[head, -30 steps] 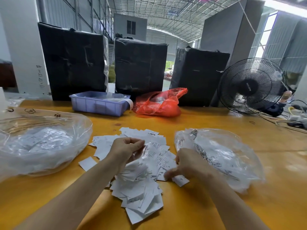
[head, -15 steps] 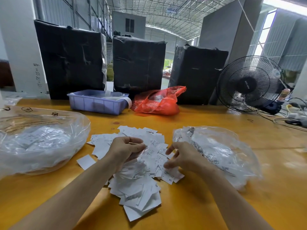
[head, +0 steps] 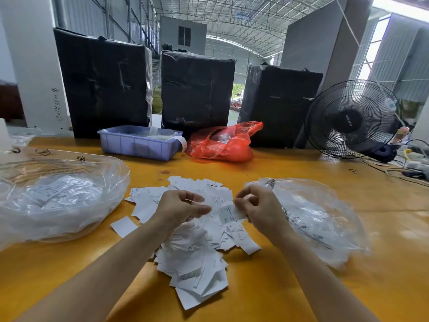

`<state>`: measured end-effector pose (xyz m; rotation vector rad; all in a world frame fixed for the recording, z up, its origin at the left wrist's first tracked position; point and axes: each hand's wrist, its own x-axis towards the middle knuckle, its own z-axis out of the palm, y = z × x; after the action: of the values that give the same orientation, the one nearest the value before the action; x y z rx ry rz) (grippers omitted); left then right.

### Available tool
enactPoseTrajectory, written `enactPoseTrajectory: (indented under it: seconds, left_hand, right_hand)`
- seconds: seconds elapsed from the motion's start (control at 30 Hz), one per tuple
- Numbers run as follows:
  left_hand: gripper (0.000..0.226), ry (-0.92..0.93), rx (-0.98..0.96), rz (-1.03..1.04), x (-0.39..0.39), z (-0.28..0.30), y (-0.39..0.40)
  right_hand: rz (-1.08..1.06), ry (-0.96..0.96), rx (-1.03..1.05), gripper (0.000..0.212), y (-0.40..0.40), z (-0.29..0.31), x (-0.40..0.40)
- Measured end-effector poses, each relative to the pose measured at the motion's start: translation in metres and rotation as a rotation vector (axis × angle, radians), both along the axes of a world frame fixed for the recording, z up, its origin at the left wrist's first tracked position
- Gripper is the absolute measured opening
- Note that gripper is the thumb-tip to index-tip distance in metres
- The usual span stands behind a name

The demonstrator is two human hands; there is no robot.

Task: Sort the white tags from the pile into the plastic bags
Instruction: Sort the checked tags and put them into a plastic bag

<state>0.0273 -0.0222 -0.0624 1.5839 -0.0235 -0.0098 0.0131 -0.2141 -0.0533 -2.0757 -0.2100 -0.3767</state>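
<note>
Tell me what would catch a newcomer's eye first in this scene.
Probably the pile of white tags spread mid-table, with the right hand pinching one tag above it and the left hand curled alongside. Clear plastic bags flank the pile on both sides. Behind, a red bag glows against three black-wrapped boxes.

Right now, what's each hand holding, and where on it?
The right hand pinches one white tag by its right edge, above the pile. The left hand has its fingers curled on tags; the exact grip is hidden.
</note>
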Motion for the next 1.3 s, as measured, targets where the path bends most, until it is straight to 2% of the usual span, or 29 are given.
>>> enactPoseTrajectory:
  seconds: [0.17, 0.27, 0.4, 0.53, 0.6, 0.67, 0.77, 0.87, 0.9, 0.93, 1.07, 1.2, 1.27, 1.3]
  left_hand:
    - [0.026, -0.014, -0.005, -0.025, 0.0, 0.001, -0.002]
    - [0.026, -0.021, -0.011, -0.043, 0.0, 0.002, -0.003]
    - [0.026, -0.019, -0.013, -0.074, -0.003, 0.004, -0.003]
    - [0.024, -0.009, -0.072, -0.098, -0.004, 0.005, -0.004]
    - [0.025, 0.017, -0.148, -0.083, -0.006, 0.007, -0.005]
    - [0.026, 0.043, -0.241, -0.065, -0.006, 0.01, -0.006]
    - [0.026, 0.05, -0.395, -0.06, -0.007, 0.014, -0.008]
    - [0.029, 0.029, -0.512, -0.052, -0.008, 0.016, -0.014]
    - [0.033, 0.015, -0.523, -0.056, -0.009, 0.016, -0.015]
    - [0.037, -0.002, -0.524, -0.066, -0.01, 0.016, -0.017]
    - [0.045, -0.031, -0.503, -0.076, -0.01, 0.015, -0.018]
    - [0.04, -0.006, -0.331, -0.113, -0.01, 0.013, -0.015]
    - [0.038, -0.048, -0.123, -0.189, -0.011, 0.013, -0.011]
    - [0.038, -0.091, -0.003, -0.22, -0.012, 0.012, -0.01]
  right_hand:
    - [0.076, -0.004, 0.201, 0.01, 0.004, 0.001, -0.003]
    - [0.076, 0.031, 0.357, 0.022, 0.006, 0.002, -0.003]
    - [0.034, -0.002, 0.459, 0.002, 0.005, 0.005, -0.003]
    - [-0.001, -0.03, 0.524, 0.001, 0.007, 0.004, -0.003]
    - [-0.01, -0.045, 0.463, 0.011, 0.008, 0.003, -0.006]
    - [0.008, -0.021, 0.294, 0.021, 0.011, 0.002, -0.008]
    - [0.118, 0.139, 0.193, 0.02, 0.023, 0.005, -0.014]
    - [0.182, 0.251, 0.175, 0.072, 0.032, 0.003, -0.017]
    - [0.169, 0.24, 0.195, 0.075, 0.033, 0.002, -0.017]
    - [0.152, 0.232, 0.227, 0.069, 0.034, 0.002, -0.018]
    - [0.103, 0.224, 0.371, 0.014, 0.029, -0.001, -0.013]
    - [0.031, 0.159, 0.493, 0.01, 0.026, 0.003, -0.009]
    - [0.013, 0.067, 0.413, 0.011, 0.024, 0.005, -0.01]
    - [0.007, -0.01, 0.295, 0.012, 0.022, 0.006, -0.011]
